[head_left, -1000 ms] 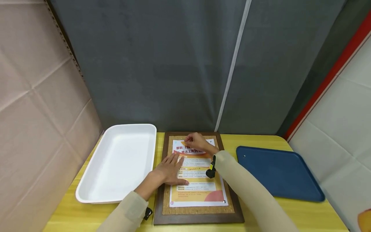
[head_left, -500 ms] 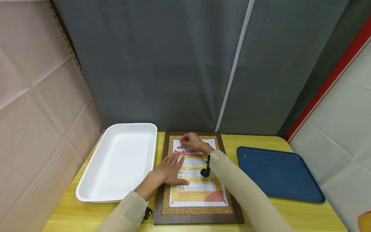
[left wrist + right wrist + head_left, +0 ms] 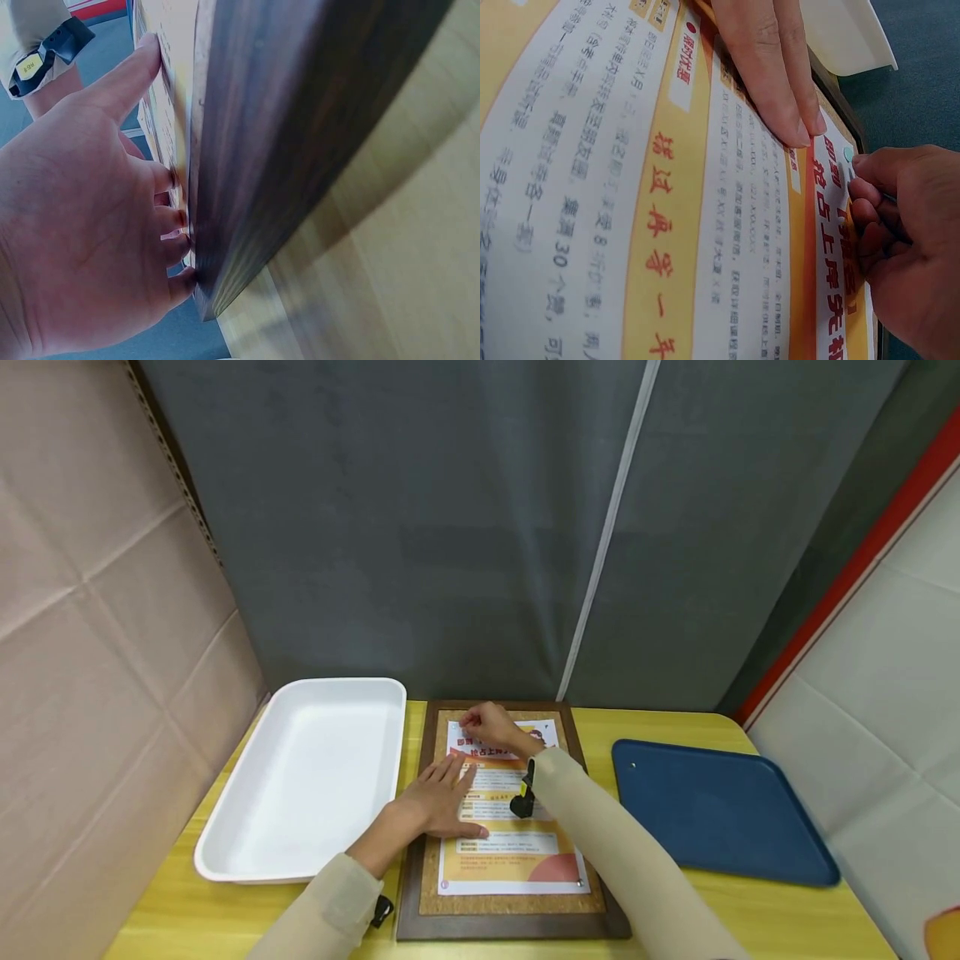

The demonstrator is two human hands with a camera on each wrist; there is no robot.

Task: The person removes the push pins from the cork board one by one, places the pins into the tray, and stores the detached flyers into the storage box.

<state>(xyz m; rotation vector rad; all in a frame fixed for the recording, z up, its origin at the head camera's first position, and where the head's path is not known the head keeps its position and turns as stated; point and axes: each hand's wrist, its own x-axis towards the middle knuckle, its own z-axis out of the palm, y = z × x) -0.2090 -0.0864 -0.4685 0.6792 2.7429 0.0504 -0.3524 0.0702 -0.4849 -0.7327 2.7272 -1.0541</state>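
Note:
A printed poster [image 3: 510, 864] lies on a corkboard [image 3: 517, 904] with a dark brown wooden frame [image 3: 517, 928]. My left hand [image 3: 438, 802] rests on the poster's left side, fingers spread, its wrist crossing the frame. Over the poster's top left is my right hand [image 3: 491, 727], its fingers curled. In the right wrist view a thumb or finger tip reaches the edge of a pale teal pushpin [image 3: 848, 154] at the poster corner; nothing shows held. Small pins also show at the top right [image 3: 546, 727] and bottom right [image 3: 581, 882] corners.
A deep white tray [image 3: 300, 777] stands left of the board on the yellow wood-grain table [image 3: 247, 914]. To the right lies a flat dark blue tray [image 3: 720, 810] with a tiny shiny thing near its upper left corner. A grey curtain [image 3: 420, 527] hangs behind.
My right hand has moved left along the poster's top toward the upper left corner, its forearm following. My left hand has stayed in place.

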